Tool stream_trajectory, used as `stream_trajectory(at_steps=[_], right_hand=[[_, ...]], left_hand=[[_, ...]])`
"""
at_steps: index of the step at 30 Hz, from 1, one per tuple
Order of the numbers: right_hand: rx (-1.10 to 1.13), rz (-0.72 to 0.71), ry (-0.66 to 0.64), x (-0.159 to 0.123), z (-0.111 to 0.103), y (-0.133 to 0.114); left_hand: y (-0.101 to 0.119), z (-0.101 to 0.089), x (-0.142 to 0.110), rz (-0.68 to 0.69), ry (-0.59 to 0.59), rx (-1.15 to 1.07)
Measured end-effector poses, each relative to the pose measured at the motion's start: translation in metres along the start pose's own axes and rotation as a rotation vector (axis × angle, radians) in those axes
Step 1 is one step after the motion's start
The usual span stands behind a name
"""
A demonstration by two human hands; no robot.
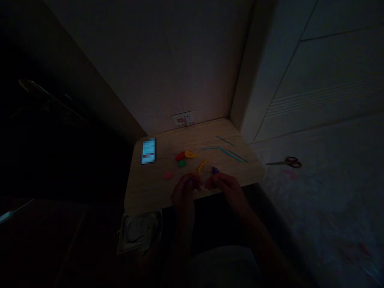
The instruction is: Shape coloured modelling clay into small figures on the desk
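"One table (pixel 144 192) stood by the wall (pixel 180 60). And the grip?"

"The left hand (pixel 183 190) curled, apparently to steady something; I couldn't tell whether the right hand (pixel 227 185) pinched."

"Why was the phone (pixel 148 151) off left?"

"Perhaps for easy viewing; blue sticks (pixel 231 155) lay rightward, likely within reach."

"And smallest?"

"A purple lump (pixel 190 181) lay in the left hand, a purple piece (pixel 215 170) beside the right."

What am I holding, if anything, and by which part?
Your left hand holds a small purple piece, but it's too dark to tell by which part. A purple lump shows at your right hand; whether it's gripped is unclear.
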State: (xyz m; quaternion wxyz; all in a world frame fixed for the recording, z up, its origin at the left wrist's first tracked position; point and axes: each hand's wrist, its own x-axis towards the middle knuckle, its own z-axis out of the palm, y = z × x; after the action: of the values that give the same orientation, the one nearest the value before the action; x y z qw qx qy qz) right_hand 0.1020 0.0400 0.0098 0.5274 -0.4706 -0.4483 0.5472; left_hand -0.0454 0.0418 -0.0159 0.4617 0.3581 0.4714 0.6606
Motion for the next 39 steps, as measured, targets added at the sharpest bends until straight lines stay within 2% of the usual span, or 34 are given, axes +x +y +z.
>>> stream_trajectory(at_steps=[15, 25, 32, 39], right_hand=[[-0.011, -0.006, 0.009, -0.0009, -0.0018, 0.0007], [0.032, -0.009, 0.008, -0.0006, -0.0011, 0.0048], [0.020, -0.019, -0.002, -0.0013, -0.0013, 0.0015], [-0.005, -0.010, 0.026, -0.0010, -0.0017, 0.0026]], left_hand=[[0.0004, -0.0035, -0.0036, -0.001, -0.013, 0.037], [-0.0008, -0.0036, -0.0005, 0.086, -0.041, 0.080], [0.0002, -0.0021, -0.0029, 0.006, -0.008, 0.024], [0.0005, -0.0021, -0.0044, 0.003, 0.007, 0.011]])
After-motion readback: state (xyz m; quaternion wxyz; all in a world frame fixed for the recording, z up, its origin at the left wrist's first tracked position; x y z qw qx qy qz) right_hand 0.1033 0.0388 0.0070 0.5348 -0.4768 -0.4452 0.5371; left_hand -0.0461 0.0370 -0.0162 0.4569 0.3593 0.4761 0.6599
